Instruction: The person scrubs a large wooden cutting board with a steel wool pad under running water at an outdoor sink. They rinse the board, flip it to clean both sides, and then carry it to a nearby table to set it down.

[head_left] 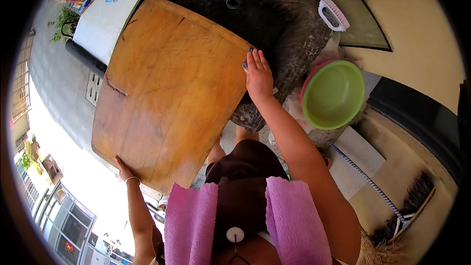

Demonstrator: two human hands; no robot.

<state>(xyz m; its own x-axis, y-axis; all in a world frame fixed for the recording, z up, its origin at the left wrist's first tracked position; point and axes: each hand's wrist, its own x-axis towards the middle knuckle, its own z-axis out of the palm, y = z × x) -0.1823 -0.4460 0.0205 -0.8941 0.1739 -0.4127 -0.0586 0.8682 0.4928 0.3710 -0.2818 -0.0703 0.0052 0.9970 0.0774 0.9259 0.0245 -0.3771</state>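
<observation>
A large wooden board (167, 88), wet and shiny in patches, with a dark crack near its left edge, leans over the dark stone sink (274, 19). At the board's near left corner my left hand (125, 172) grips its edge, fingers partly hidden. My right hand (259, 77) is at the far right edge of the board, its fingers closed over a small dark grey scouring pad (246, 63). Most of the pad is covered by the fingers.
A green basin (334, 94) stands right of the sink, with a white-handled scrubbing brush (334, 14) beyond it. A white counter (105, 19) with bottles lies at the far left. A broom (412, 206) and a striped pole (365, 176) are at lower right.
</observation>
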